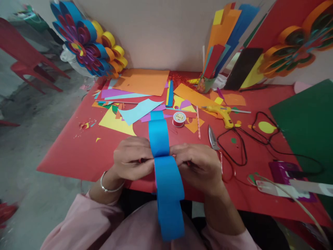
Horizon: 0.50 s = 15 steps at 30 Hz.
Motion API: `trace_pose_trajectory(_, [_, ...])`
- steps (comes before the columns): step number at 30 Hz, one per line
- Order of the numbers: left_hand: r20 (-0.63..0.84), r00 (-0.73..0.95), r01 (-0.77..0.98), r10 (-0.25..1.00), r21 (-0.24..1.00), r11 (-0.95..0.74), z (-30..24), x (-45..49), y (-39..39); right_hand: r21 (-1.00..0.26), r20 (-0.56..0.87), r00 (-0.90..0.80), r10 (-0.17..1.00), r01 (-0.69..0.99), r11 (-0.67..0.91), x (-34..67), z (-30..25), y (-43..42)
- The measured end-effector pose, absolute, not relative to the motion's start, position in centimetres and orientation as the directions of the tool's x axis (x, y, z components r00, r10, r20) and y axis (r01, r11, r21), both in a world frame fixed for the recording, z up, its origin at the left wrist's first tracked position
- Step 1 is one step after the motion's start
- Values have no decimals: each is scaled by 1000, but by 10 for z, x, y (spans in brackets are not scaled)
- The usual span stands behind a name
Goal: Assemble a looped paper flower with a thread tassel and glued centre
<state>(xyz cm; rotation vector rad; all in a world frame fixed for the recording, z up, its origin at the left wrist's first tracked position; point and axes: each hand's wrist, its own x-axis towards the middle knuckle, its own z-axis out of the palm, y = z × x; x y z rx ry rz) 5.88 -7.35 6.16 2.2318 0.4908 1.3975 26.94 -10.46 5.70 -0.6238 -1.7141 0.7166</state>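
Between my hands is a blue paper-loop flower (169, 177), seen edge-on, its curved loops running from mid-table down toward my lap. My left hand (134, 158) pinches it from the left at the dip between two loops. On the right side, my right hand (197, 165) grips the same dip with bent fingers. The fingertips are partly hidden by the blue paper. Just beyond the flower stands a spool of red thread (179, 119). Scissors (213, 138) lie to the right of my right hand, blades pointing away.
On the red table (78, 149) are a yellow glue gun (222, 113), a pink pencil (198, 122), a dark cord (244, 149) and an orange sheet (143, 81) among paper scraps. A cup of paper strips (206, 84) stands near the wall. Finished paper flowers (80, 48) lean at the back left.
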Motion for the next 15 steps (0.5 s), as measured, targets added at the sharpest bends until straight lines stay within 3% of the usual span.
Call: trace_pose_trajectory(15, [736, 427, 46, 526, 563, -825, 62, 58, -74, -734, 653, -235, 720, 34, 678, 268, 58, -104])
